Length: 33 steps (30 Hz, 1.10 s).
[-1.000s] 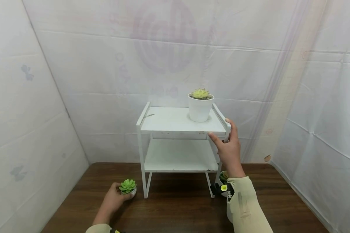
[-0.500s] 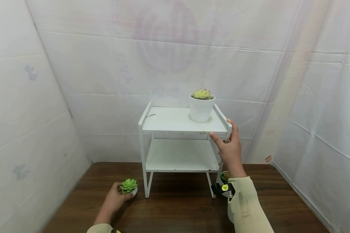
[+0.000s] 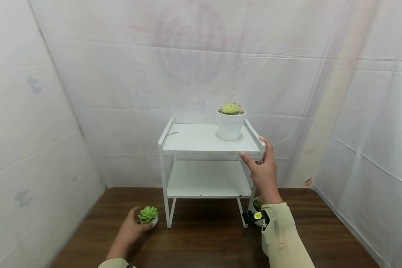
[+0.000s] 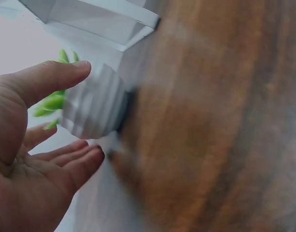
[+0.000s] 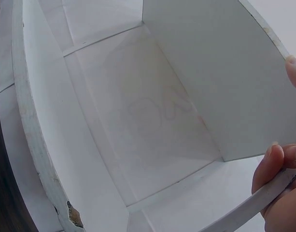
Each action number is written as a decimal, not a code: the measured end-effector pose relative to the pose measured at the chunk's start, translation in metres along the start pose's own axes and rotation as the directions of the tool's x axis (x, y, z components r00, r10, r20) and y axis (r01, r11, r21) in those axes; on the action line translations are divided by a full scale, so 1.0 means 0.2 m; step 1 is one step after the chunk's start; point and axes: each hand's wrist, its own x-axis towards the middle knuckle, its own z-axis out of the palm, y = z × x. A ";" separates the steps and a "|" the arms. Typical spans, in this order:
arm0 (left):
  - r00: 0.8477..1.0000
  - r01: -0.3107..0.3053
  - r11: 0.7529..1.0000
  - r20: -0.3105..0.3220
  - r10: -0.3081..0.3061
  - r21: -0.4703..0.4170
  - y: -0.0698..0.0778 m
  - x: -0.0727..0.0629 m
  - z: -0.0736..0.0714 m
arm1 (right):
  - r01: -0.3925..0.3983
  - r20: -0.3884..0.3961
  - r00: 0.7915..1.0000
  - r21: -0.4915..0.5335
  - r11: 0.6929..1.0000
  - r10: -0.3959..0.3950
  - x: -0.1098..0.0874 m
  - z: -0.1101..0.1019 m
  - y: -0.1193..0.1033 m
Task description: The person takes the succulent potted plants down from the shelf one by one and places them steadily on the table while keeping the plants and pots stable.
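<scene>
Beside the shelf's left leg, a small ribbed white pot (image 4: pixel 94 104) with a green succulent (image 3: pixel 148 214) stands on the table. My left hand (image 3: pixel 130 227) is around it; in the left wrist view the thumb lies against or just over the pot, and the fairly straight fingers (image 4: pixel 80 166) are apart from it. My right hand (image 3: pixel 264 173) grips the right front post of the white two-tier shelf (image 3: pixel 207 178), fingers curled round the post and thumb at the top board's front edge. On the top board, toward the right, sits a larger white pot (image 3: pixel 230 126) with a yellow-green succulent.
Another potted plant (image 3: pixel 257 203) stands at the shelf's right leg, partly behind my right wrist. A further white object below it is mostly hidden by the sleeve. The brown wooden table (image 3: pixel 194 242) runs back to white sheet walls (image 3: pixel 120 93).
My left hand's fingers have spread slightly away from the small pot. The pot and the shelf stay where they were, and my right hand keeps its grip.
</scene>
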 end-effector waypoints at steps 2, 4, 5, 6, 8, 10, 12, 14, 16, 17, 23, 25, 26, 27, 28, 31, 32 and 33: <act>1.000 -0.008 0.999 -0.007 0.008 0.036 0.02 -0.01 -0.02 | 0.002 0.001 1.000 -0.002 1.000 -0.002 0.00 0.00 0.00; 1.000 -0.015 0.998 -0.003 0.015 0.064 0.05 -0.02 -0.04 | 0.007 -0.002 1.000 -0.001 1.000 -0.007 0.00 0.00 0.00; 1.000 -0.014 0.997 0.003 0.014 0.071 0.06 -0.02 -0.05 | 0.009 -0.003 1.000 -0.001 1.000 -0.009 0.00 0.00 0.00; 1.000 -0.018 0.996 0.009 0.018 0.085 0.08 -0.03 -0.06 | 0.012 -0.004 1.000 -0.001 1.000 -0.012 0.00 0.00 0.00; 1.000 -0.023 0.994 0.019 0.021 0.105 0.11 -0.04 -0.07 | 0.015 -0.005 1.000 -0.002 1.000 -0.015 0.00 0.00 0.00; 0.999 -0.037 0.993 0.021 0.035 0.116 0.15 -0.05 -0.09 | 0.018 -0.005 1.000 -0.003 1.000 -0.018 0.00 0.00 0.00; 0.998 -0.052 0.990 0.023 0.050 0.130 0.18 -0.07 -0.10 | 0.018 -0.004 1.000 -0.003 1.000 -0.018 0.00 0.00 0.00; 0.998 -0.068 0.988 0.029 0.064 0.136 0.20 -0.08 -0.11 | 0.021 -0.005 1.000 -0.002 1.000 -0.021 0.00 0.00 0.00; 0.997 -0.075 0.987 0.039 0.070 0.143 0.23 -0.09 -0.11 | 0.026 -0.008 1.000 -0.004 1.000 -0.026 0.00 0.01 0.01; 0.997 -0.074 0.986 0.041 0.069 0.149 0.24 -0.10 -0.12 | 0.028 -0.008 1.000 -0.006 1.000 -0.028 0.00 0.01 0.01; 0.997 -0.073 0.986 0.051 0.066 0.149 0.31 -0.14 -0.14 | 0.025 -0.007 1.000 -0.007 1.000 -0.025 0.00 0.01 0.01; 0.996 -0.079 0.986 0.049 0.072 0.148 0.33 -0.16 -0.14 | 0.019 -0.006 1.000 -0.005 1.000 -0.019 -0.01 0.01 0.01; 0.996 -0.082 0.985 0.045 0.076 0.149 0.34 -0.17 -0.15 | 0.016 -0.005 1.000 -0.002 1.000 -0.016 -0.01 0.01 0.01; 0.996 -0.085 0.986 0.041 0.080 0.144 0.35 -0.17 -0.15 | 0.015 -0.003 1.000 -0.001 1.000 -0.015 -0.01 0.00 0.01; 0.996 -0.089 0.986 0.036 0.085 0.138 0.36 -0.18 -0.16 | 0.016 -0.003 1.000 -0.001 1.000 -0.016 -0.01 0.00 0.01; 0.995 -0.098 0.989 0.021 0.097 0.113 0.41 -0.21 -0.17 | 0.022 -0.004 1.000 -0.001 1.000 -0.022 -0.01 0.00 0.01; 0.995 -0.103 0.989 0.017 0.102 0.109 0.42 -0.22 -0.18 | 0.024 -0.005 1.000 -0.001 1.000 -0.024 -0.01 0.00 0.00; 0.994 -0.109 0.989 0.015 0.108 0.103 0.43 -0.22 -0.18 | 0.026 -0.005 1.000 -0.002 1.000 -0.026 -0.01 0.00 0.00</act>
